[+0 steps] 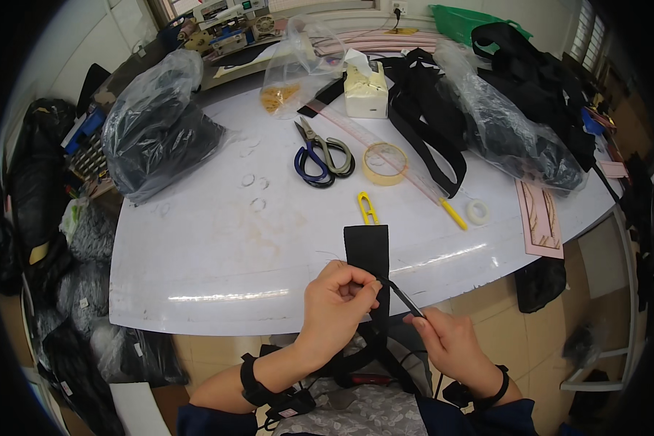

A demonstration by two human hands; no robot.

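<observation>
In the head view, a black strap (367,243) reaches over the middle of the white tabletop's (203,247) near edge. The left hand (339,299), fingers curled, pinches at the strap's right side. The right hand (450,338) is closed around a slim dark tool (407,299), its tip at the left fingertips. Yellow snips (368,209) lie just past the strap; scissors (324,161) and a tape roll (385,163) lie farther toward the far edge.

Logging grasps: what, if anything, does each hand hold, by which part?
Left hand: black strap, partway along; right hand: slim dark tool, by its near end.
</observation>
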